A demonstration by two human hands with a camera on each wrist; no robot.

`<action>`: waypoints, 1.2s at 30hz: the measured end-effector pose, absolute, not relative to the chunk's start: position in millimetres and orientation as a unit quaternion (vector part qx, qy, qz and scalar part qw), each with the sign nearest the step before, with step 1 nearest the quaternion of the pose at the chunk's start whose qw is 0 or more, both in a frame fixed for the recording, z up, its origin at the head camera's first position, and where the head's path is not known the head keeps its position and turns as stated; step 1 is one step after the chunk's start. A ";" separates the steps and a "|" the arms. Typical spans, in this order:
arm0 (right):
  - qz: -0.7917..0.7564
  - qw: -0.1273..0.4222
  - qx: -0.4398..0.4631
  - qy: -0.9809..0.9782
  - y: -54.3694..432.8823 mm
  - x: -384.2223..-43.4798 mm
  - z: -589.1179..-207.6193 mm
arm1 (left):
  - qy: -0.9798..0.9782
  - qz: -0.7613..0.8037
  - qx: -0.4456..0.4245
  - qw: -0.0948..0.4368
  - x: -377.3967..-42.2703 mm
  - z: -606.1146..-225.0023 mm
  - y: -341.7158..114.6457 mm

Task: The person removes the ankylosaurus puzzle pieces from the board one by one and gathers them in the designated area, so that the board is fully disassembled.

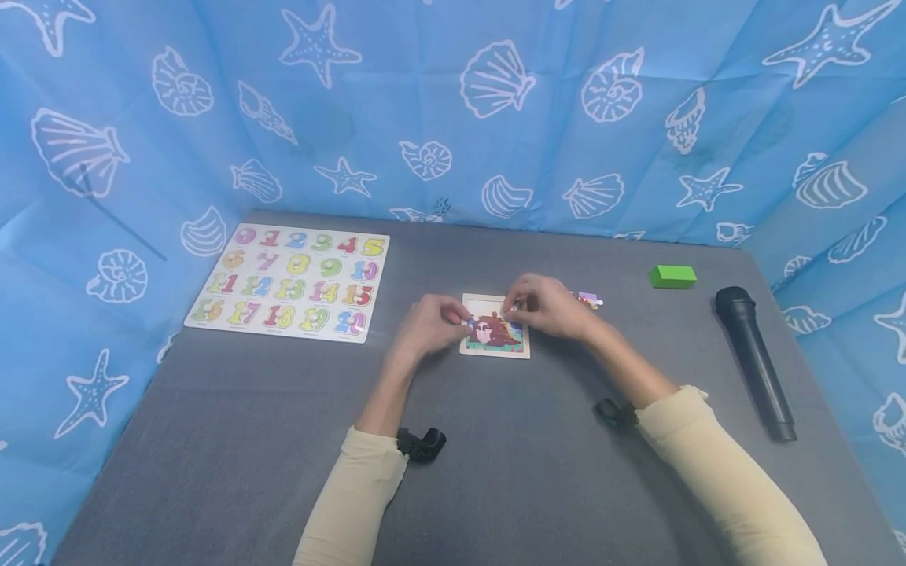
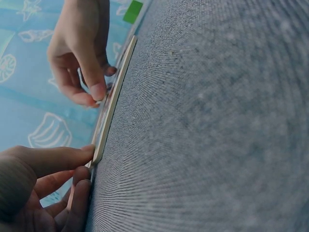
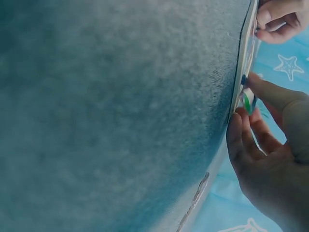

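A small wooden jigsaw tray [image 1: 495,354] lies on the table, its lower part filled with a picture of a figure with long reddish-brown hair. A pale bare strip shows along its top. My left hand [image 1: 433,326] grips the tray's left edge, thumb on the rim and fingers along the side, as the left wrist view shows. Over the tray's right side, my right hand [image 1: 548,305] pinches a small jigsaw piece [image 3: 248,100] with white, green and blue on it. The piece is tilted at the tray's edge, partly hidden by the fingers.
Loose jigsaw pieces [image 1: 589,299] lie just beyond my right hand. A number puzzle board [image 1: 283,283] lies at the left. Toward the right are a green block [image 1: 672,276] and a black microphone [image 1: 756,362]. A blue shell-patterned curtain [image 1: 425,102] surrounds the grey table [image 1: 495,472].
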State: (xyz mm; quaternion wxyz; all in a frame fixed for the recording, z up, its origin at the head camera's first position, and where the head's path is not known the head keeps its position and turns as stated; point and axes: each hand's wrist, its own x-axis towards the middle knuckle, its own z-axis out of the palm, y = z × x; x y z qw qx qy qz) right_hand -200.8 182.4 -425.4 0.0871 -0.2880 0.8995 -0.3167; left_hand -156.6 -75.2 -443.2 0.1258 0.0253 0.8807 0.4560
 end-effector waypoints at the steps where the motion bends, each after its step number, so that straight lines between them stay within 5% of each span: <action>1: -0.318 0.086 -0.291 0.898 182.7 -200.5 -425.1 | 0.881 0.456 0.025 0.126 -156.6 -443.3 -75.2; 36: -0.428 0.095 -0.166 0.883 265.0 -196.2 -415.7 | 0.880 0.458 0.032 0.126 -155.4 -441.2 -75.7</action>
